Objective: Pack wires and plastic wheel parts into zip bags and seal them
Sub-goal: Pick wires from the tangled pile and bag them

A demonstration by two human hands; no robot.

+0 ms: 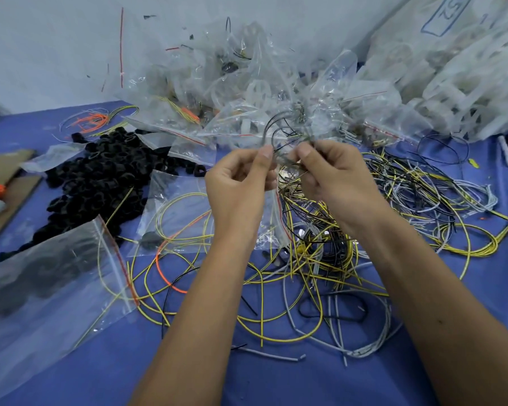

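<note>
My left hand [241, 174] and my right hand [332, 171] are raised together over the blue table, each pinching a small bundle of thin black wires [279, 133] that loops up between them. A clear zip bag with a red strip [276, 212] hangs below my hands, partly hidden behind them. A tangle of yellow, grey and black loose wires [349, 244] lies under and to the right of my hands. A pile of black plastic wheel parts [100, 177] lies at the left.
Filled zip bags [247, 92] are heaped at the back. White plastic wheels in large bags [467, 80] stand at the back right. A big zip bag with black parts [50, 285] lies at the front left. Cardboard [9, 183] sits at the left edge.
</note>
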